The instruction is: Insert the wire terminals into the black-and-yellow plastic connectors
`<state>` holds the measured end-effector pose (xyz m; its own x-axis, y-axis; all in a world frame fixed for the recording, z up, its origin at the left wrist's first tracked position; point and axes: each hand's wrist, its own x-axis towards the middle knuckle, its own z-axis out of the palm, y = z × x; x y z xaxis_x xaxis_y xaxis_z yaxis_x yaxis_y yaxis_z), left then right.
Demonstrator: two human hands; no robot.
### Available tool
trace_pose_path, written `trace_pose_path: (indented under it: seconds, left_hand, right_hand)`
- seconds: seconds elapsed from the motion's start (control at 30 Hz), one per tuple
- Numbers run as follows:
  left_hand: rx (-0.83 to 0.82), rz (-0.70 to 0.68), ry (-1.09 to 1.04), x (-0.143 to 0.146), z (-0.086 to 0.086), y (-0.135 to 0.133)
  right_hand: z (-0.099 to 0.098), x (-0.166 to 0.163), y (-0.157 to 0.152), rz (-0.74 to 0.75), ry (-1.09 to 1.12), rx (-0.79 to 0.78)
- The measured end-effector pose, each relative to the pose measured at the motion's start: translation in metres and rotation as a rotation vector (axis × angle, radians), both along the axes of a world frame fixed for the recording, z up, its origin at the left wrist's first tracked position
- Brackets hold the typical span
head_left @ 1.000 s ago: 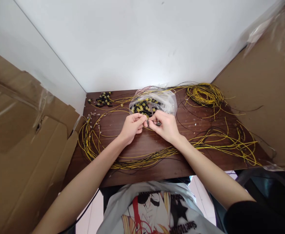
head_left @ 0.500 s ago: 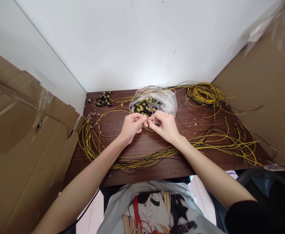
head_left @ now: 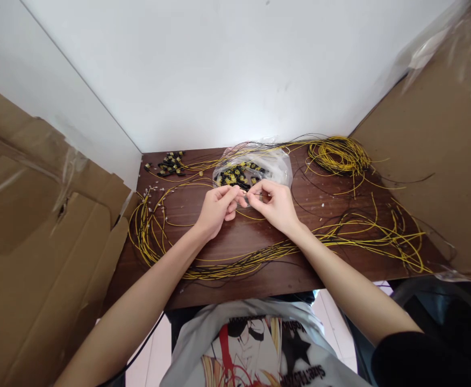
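Observation:
Over the middle of the table, my left hand (head_left: 218,208) and my right hand (head_left: 275,206) meet almost fingertip to fingertip. The left thumb and forefinger pinch something small, mostly hidden by the fingers. A thin dark wire runs between the right thumb and forefinger, which are pressed together on it. Just behind the hands lies a clear plastic bag (head_left: 280,171) with black and yellow small parts (head_left: 235,174) at its open mouth. A yellow wire (head_left: 251,216) curves across the tabletop beneath the fingers.
A long bundle of yellow and black wires (head_left: 227,270) lies along the front of the brown table (head_left: 207,293). A coiled bundle (head_left: 336,153) is at the back right, loose black parts (head_left: 171,163) at the back left. Cardboard (head_left: 37,231) stands on both sides.
My right fingers have shifted slightly and the left fingertips have changed their pinch a little. The bag, wires and parts on the table stay where they were.

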<state>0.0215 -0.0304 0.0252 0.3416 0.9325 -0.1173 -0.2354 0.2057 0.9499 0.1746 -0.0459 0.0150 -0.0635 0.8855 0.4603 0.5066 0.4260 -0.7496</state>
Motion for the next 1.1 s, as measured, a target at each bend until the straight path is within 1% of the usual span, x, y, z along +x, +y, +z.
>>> trace_pose_path:
  seconds: [0.13,0.4,0.77,1.1]
  left_hand:
    - [-0.068,-0.033,-0.026,-0.0017,0.0004,0.0013]
    - [-0.087,-0.053,-0.021,-0.003,-0.0043,0.0038]
    - [-0.045,-0.011,0.024,-0.0027,-0.0048,0.0031]
    - [0.009,0.03,0.067,0.0001,-0.0083,0.0014]
  right_hand:
    - [0.0008,0.0004,0.0004,0.002,0.023,-0.011]
    - [0.0013,-0.0002,-0.0005,0.009,0.0,0.001]
    - [-0.0035,0.0001,-0.0009,0.048,-0.073,0.075]
    - [-0.006,-0.0001,-0.0002,0.046,-0.119,0.089]
